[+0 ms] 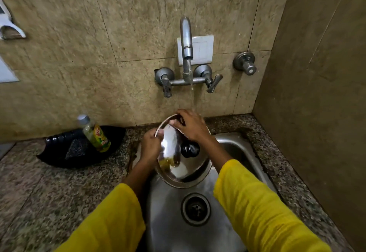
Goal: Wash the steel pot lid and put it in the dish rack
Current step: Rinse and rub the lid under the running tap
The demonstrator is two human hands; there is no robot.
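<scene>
We hold the steel pot lid (pixel 185 164) tilted over the sink (pixel 233 148), under running water. Our left hand (pixel 151 145) grips its rim at nine o'clock; our right hand (pixel 193 126) curls its fingers (pixel 178 122) over the rim at twelve.

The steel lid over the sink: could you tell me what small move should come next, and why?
Probably turn the steel lid a little in the left hand so the water stream reaches its lower part. The tap is running, the right hand is rubbing only the far rim, and a yellowish smear sits near the black knob. No dish rack is in view.
</scene>
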